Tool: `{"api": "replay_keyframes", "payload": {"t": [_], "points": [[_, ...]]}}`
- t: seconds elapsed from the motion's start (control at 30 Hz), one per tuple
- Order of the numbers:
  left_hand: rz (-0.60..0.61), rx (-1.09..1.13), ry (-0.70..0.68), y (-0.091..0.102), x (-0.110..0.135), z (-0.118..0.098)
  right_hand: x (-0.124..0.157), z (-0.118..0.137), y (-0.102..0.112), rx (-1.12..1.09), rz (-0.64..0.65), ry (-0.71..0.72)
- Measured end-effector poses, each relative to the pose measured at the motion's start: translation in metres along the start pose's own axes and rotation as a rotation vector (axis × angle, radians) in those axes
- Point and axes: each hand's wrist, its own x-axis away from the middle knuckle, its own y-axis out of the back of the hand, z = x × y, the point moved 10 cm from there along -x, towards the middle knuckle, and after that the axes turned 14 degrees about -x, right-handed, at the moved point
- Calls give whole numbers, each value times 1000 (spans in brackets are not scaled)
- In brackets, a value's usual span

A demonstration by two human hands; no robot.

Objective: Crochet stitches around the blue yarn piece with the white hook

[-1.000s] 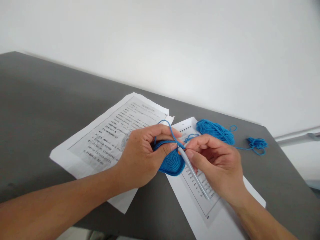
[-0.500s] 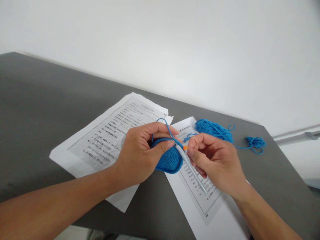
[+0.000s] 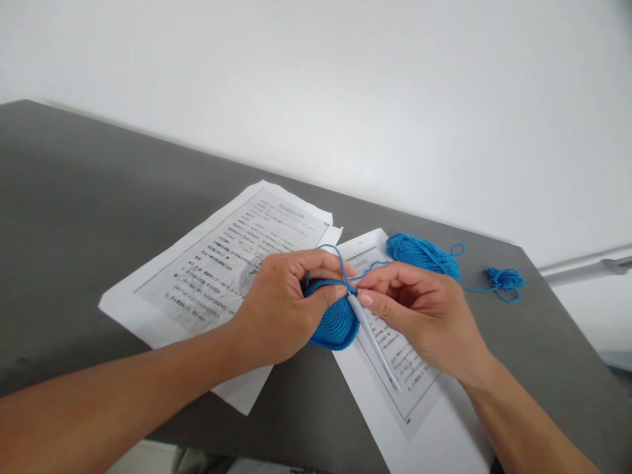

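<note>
My left hand [image 3: 291, 303] is closed around the upper edge of a round blue crochet piece [image 3: 336, 324], its thumb in front. A strand of blue yarn [image 3: 332, 247] loops up over the left index finger. The grey-white crochet hook [image 3: 372, 339] hangs slantwise from the piece's top right edge, and neither hand grips its handle. My right hand [image 3: 415, 303] pinches thumb and forefinger together at that edge, beside the hook's head. The small orange stitch marker seen at those fingertips a moment ago is now hidden by them.
Two printed sheets lie on the dark grey table [image 3: 99, 197]: a left sheet [image 3: 162, 263] and a right sheet [image 3: 385, 434] under my hands. A blue yarn skein [image 3: 422, 255] and a small yarn tangle [image 3: 504, 281] rest at the right. Behind the table stands a white wall [image 3: 316, 99].
My right hand has moved slightly left, its fingertips now against the piece's edge, and the orange marker has gone out of sight. The piece and hook have shifted slightly down.
</note>
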Motion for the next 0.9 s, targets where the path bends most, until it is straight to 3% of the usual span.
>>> {"api": "replay_keyframes", "payload": {"t": [0.3, 0.43, 0.57, 0.77, 0.9], "points": [[6, 32, 65, 0, -1, 6, 6, -15, -9, -29, 101, -224], [12, 51, 77, -1, -1, 7, 5, -14, -13, 13, 152, -172], [20, 65, 58, -2, -2, 7, 3, -12, -7, 13, 130, -134], [-35, 32, 49, 6, -2, 7, 4, -29, -4, -237, 24, -282], [-44, 113, 124, 9, -3, 16, 4, -34, -5, -235, 31, -231]]}}
